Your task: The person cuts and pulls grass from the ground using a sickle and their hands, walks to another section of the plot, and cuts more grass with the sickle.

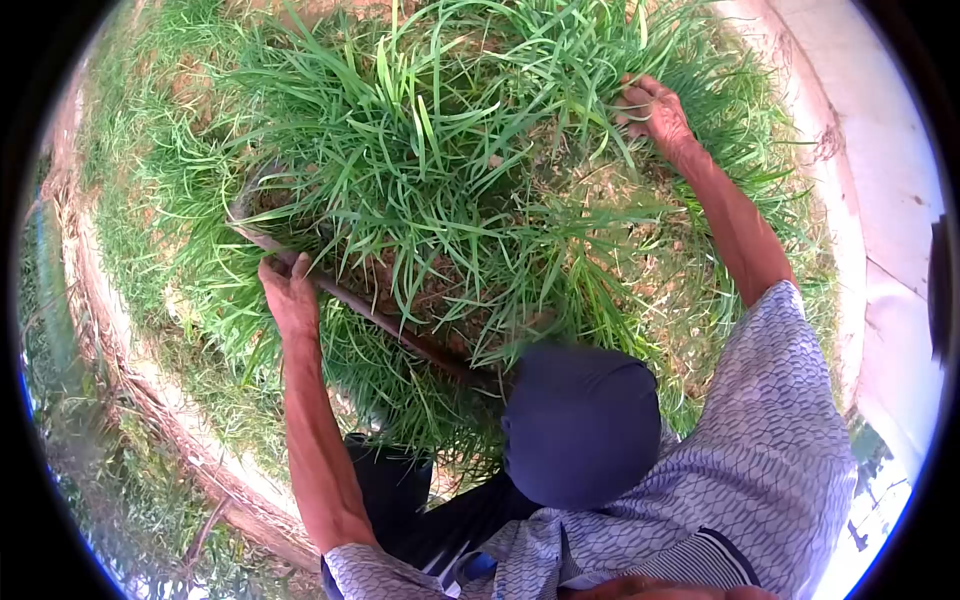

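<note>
My left hand (290, 293) is closed round the wooden shaft of a long-handled hoe (375, 316). From that hand the shaft slants down to the right, toward my body. The hoe's greyish head (263, 188) lies among the plants just beyond the hand, partly hidden by leaves. At the upper right, my right hand (655, 115) reaches into the long, narrow green leaves (595, 75). Its fingers are curled in on some of them, and the fingertips are partly covered. Dense grass-like clumps (400, 130) grow between my two hands.
Bare soil with dry bits (610, 185) shows between the clumps. A pale strip of ground (840, 170) borders the plants on the right, and a light sheet-like surface (890, 130) lies beyond it. A dark cap (580, 425) blocks part of the view near my body.
</note>
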`<action>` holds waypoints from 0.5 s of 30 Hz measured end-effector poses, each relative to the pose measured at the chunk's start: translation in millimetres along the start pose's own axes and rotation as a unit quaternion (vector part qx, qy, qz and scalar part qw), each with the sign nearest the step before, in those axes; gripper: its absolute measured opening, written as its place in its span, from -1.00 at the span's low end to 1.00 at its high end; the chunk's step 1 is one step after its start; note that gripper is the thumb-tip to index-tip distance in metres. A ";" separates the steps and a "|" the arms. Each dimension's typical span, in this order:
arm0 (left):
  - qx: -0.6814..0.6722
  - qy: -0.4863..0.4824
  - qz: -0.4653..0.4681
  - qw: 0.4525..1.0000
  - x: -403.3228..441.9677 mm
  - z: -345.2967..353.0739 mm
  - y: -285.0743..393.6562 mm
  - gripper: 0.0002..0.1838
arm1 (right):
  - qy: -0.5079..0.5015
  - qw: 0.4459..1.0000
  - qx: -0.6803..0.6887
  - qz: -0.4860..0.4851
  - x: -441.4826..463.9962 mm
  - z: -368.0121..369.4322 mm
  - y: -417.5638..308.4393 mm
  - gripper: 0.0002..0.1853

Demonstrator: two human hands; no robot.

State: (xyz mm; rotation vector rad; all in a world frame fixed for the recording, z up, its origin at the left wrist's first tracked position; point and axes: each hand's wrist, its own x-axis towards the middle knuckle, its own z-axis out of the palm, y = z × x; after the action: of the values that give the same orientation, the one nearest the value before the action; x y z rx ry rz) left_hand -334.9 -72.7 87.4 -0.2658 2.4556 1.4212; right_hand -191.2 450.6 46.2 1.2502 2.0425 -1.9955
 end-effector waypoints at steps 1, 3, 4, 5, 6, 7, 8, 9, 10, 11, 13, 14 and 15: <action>-0.003 -0.001 0.007 1.000 -8.3 8.3 11.4 -0.59 | 0.004 1.000 0.002 -0.006 1.4 1.5 -2.9 -0.61; 0.296 0.158 0.246 0.909 -34.7 30.5 29.8 -0.61 | 0.013 1.000 0.010 -0.019 -7.6 2.6 1.9 -0.62; 0.285 0.116 0.321 0.896 -42.2 35.9 35.7 -0.67 | 0.017 1.000 0.006 -0.011 -22.1 1.1 9.5 -0.62; 0.248 0.068 0.404 0.878 -53.0 46.9 40.6 -0.73 | 0.007 0.998 -0.009 -0.057 -36.6 0.3 15.0 -0.62; 0.299 -0.015 0.364 0.882 -60.9 54.3 30.7 -0.77 | -0.005 0.994 -0.021 -0.107 -46.6 2.8 18.2 -0.61; 0.299 -0.148 0.369 0.867 -70.7 65.2 36.0 -0.78 | -0.018 0.987 -0.030 -0.157 -49.2 6.6 24.0 -0.60; 0.297 -0.216 0.438 0.820 -76.5 79.7 25.2 -0.74 | -0.100 0.979 -0.027 -0.175 -45.7 -3.7 54.5 -0.62; 0.278 -0.340 0.407 0.801 -82.4 90.5 23.6 -0.68 | -0.100 0.929 -0.274 -0.227 -70.7 5.2 45.8 -0.68; 0.298 -0.360 0.453 0.759 -89.7 104.3 31.0 -0.63 | -0.158 0.887 -0.357 -0.246 -74.2 13.0 52.9 -0.69; 0.255 -0.401 0.457 0.752 -93.4 116.7 38.0 -0.61 | -0.211 0.836 -0.436 -0.258 -73.8 19.8 64.7 -0.67; 0.218 -0.359 0.509 0.751 -96.4 149.5 60.9 -0.62 | -0.243 0.933 -0.200 -0.172 -53.9 33.2 110.9 -0.58; 0.196 -0.350 0.504 0.765 -94.7 163.4 78.5 -0.64 | -0.264 0.960 0.052 -0.080 -41.9 40.4 134.0 -0.48; 0.202 -0.325 0.488 0.785 -90.5 177.7 89.9 -0.66 | -0.326 0.875 0.353 0.047 -35.1 41.2 134.9 -0.46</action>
State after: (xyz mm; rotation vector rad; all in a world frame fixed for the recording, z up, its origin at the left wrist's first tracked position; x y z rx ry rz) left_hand -248.9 127.4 107.7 1.5156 2.1794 0.8970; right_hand -114.9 378.6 -54.5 0.5207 0.9521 -2.7054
